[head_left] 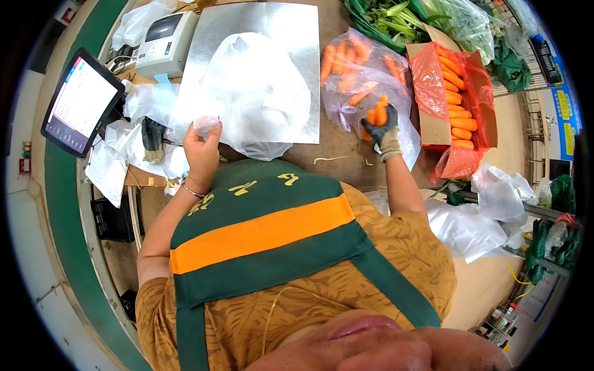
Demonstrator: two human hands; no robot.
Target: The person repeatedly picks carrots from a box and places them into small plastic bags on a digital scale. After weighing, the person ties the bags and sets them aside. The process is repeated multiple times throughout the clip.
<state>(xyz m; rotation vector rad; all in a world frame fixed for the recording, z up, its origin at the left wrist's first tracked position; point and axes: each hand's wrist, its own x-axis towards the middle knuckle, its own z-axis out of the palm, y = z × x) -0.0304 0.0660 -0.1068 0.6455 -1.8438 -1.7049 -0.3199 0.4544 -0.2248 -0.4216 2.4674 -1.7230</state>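
My bare left hand (pixel 203 148) pinches the edge of a clear plastic bag (pixel 260 86) that lies spread over a shiny metal plate (pixel 303 31). In a dark glove with a pale cuff, my right hand (pixel 387 131) is closed around a few orange carrots (pixel 376 112). It is just above a thin, see-through bag (pixel 396 96), tied with a purple strip, where several more carrots (pixel 348 57) lie. Right of that, a cardboard box (pixel 430 120) lined with red film holds stacked carrots (pixel 459 114).
A grey label printer (pixel 167 46) stands left of the plate, near a tilted screen (pixel 83 102). A dark glove (pixel 153 137) rests among crumpled plastic. Bagged green vegetables (pixel 393 18) are at the back. Loose plastic sheets (pixel 464 226) hang at the right.
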